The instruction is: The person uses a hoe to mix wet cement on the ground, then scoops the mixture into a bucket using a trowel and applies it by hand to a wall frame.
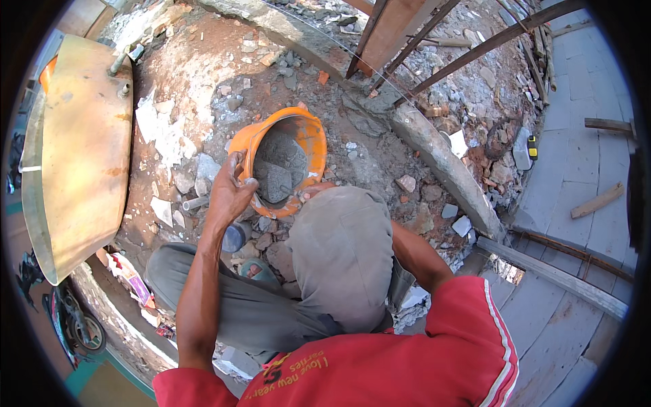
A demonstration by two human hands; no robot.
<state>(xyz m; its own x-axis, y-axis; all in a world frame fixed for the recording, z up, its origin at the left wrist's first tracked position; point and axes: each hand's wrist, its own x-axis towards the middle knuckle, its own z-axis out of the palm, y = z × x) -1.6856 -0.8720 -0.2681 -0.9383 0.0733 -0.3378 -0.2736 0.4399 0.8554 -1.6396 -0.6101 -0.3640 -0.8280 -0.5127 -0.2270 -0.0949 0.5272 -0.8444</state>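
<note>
An orange bucket point(313, 144) is tilted on the rubble ground in front of me, its mouth towards me. Grey mortar point(285, 150) lies inside it. My left hand point(232, 186) is closed on the bucket's left rim, thumb over the edge. Within the bucket, the flat grey blade of what looks like a trowel point(277, 182) rests against the mortar. At the lower right rim my right hand point(313, 190) is closed next to that blade, seemingly round its handle. My raised right knee hides most of this hand.
A rusty metal wheelbarrow tray point(85, 149) stands at the left. A low concrete ledge point(444, 169) and a taut string run on the right, below wooden posts point(390, 34). Broken bricks and a pipe piece point(195, 203) litter the ground. A yellow tape measure point(532, 147) lies far right.
</note>
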